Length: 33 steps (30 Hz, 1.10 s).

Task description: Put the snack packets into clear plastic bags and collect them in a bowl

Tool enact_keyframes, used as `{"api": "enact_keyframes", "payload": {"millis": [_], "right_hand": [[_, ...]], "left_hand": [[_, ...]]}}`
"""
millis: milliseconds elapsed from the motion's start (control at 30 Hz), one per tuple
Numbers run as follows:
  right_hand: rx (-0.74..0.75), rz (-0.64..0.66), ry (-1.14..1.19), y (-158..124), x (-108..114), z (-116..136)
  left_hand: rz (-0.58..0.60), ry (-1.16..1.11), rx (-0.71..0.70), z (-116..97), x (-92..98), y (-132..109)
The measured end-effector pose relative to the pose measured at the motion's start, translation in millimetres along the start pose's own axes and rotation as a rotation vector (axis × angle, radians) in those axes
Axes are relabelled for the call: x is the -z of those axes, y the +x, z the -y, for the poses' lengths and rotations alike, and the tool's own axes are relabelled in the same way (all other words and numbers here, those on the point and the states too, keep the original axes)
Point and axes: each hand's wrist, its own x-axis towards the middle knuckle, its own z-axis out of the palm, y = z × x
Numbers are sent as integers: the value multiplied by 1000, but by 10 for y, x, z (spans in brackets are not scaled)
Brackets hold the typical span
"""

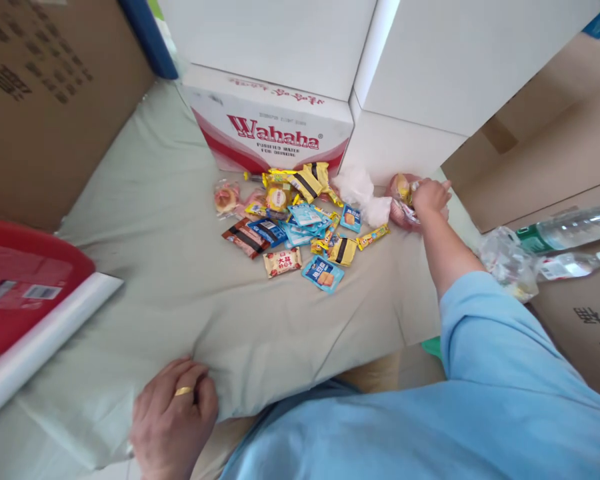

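My left hand (175, 407), with a gold ring, rests on the near edge of the green cloth (190, 280), its fingers curled and nothing visible in them. My right hand (431, 199) reaches into a pink basket (399, 212) at the right; its fingertips are pressed around a small snack whose shape is mostly hidden. Left of the basket lie a crumpled clear plastic bag (363, 193) and a pile of wrapped snacks, among them blue packets (323, 274), yellow packets (307, 183), a brown packet (247, 237) and a cream packet (283, 262).
A Wahaha carton (280, 133) and white boxes (405, 143) stand behind the snacks. At the left are a red package (25, 287), a white roll (50, 340) and a cardboard box (55, 100). Plastic bottles (575, 228) lie on cardboard at the right.
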Motion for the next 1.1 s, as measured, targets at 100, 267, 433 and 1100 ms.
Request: {"api": "enact_keyframes", "payload": {"millis": [100,267,433,1100], "right_hand": [[-153,-75,-2,-2,26,42],[206,-233,105,-152,292,103],[662,88,44,-569,232,252],[26,411,1652,-1595,377,220]], "left_hand": [[-16,14,-3,-12,-4,6],[-70,18,-34,-6,-39,12],[-116,21,-30,-17,-69,4],[-147,-23,44,-21,-152,-94]]}}
